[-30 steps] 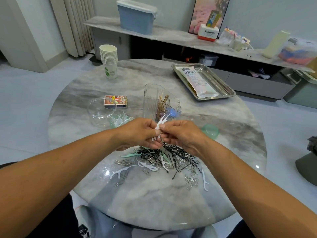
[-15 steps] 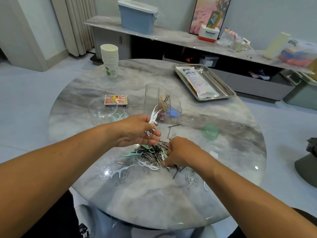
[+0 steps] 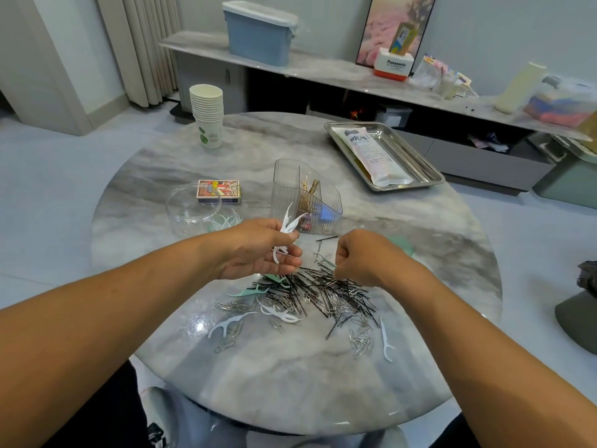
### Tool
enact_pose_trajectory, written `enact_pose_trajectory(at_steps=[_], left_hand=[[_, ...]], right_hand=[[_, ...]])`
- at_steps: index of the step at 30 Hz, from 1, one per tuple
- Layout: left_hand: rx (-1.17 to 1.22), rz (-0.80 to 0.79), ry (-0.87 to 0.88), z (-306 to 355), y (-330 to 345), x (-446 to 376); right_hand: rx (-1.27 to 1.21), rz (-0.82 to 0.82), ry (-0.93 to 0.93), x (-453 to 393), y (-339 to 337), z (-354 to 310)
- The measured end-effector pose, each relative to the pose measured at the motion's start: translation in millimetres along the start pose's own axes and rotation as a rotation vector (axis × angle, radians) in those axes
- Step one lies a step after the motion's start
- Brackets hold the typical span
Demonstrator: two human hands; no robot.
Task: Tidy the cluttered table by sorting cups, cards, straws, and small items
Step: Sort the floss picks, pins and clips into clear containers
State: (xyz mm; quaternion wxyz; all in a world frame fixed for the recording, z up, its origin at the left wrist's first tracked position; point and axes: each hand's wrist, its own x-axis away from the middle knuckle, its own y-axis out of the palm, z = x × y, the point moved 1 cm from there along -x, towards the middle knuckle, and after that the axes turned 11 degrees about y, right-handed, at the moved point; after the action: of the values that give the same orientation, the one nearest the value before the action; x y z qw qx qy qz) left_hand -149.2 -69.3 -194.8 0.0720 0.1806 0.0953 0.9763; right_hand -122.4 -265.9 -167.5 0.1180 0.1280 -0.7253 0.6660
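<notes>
While the left hand (image 3: 258, 250) holds a small bunch of white floss picks (image 3: 288, 225) pinched between thumb and fingers, tips fanning up past the fingertips, the right hand (image 3: 361, 257) is curled into a loose fist with a mint floss pick (image 3: 325, 262) pinched at its fingertips, just off the pile.

Step in hand, my read: picking floss picks out of the mixed pile (image 3: 323, 295) of black hairpins and paper clips, collecting them in the left hand.

Pile sits directly below and just nearer than both sets of fingers. More picks are in it: a mint one (image 3: 247, 291) and a white pair (image 3: 279, 313) below the left fingers, 1 white (image 3: 226, 324) further toward the body, 1 white (image 3: 386, 344) well below the right wrist.

Likely drop point: the clear round dish (image 3: 190, 208) beyond the left knuckles, which already has picks in it. Clear divided holder (image 3: 310, 202) just past the left fingertips has pins in it.

Next move needs: pass the mint pick to the left bunch without loosening that pinch. Pins tangle with picks, so lift each clear.
</notes>
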Motion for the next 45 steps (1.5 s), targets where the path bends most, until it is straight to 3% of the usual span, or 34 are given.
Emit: enact_pose_trajectory(at_steps=[2, 4, 8, 10, 15, 23, 31, 35, 39, 45], left_hand=[[0.025, 0.000, -0.008, -0.8, 2.5, -0.3], [0.048, 0.011, -0.020, -0.8, 4.5, -0.3], [0.131, 0.013, -0.063, -0.6, 5.4, -0.1], [0.166, -0.011, -0.073, -0.5, 7.4, 0.6], [0.230, -0.101, -0.078, -2.1, 14.1, 6.1], [0.230, -0.016, -0.030, -4.5, 5.8, 3.6], [0.167, 0.041, -0.035, 1.2, 5.4, 1.2], [0.136, -0.014, -0.071, 4.7, 5.7, 3.4], [0.086, -0.095, -0.085, 7.3, 3.2, 5.1], [0.031, -0.221, -0.088, 11.3, 1.6, 9.6]], right_hand=[[-0.024, 0.084, -0.009, -0.7, -2.1, 1.5], [-0.207, 0.104, -0.006, -2.7, -3.2, 2.0], [-0.963, -0.191, 0.024, 6.6, -1.4, -6.9], [-1.153, -0.315, 0.021, 13.5, 3.4, -14.4], [-1.248, -0.296, 0.042, 19.0, 18.5, -25.2], [-1.402, -0.363, 0.075, 18.3, 13.2, -23.6], [-1.169, -0.116, -0.166, 1.5, -6.1, -11.2], [-0.827, 0.014, -0.366, 0.9, -21.9, 0.3], [-0.676, 0.118, -0.518, -2.1, -21.1, 2.0], [-0.383, 0.427, -0.746, -1.5, -9.7, -10.0]])
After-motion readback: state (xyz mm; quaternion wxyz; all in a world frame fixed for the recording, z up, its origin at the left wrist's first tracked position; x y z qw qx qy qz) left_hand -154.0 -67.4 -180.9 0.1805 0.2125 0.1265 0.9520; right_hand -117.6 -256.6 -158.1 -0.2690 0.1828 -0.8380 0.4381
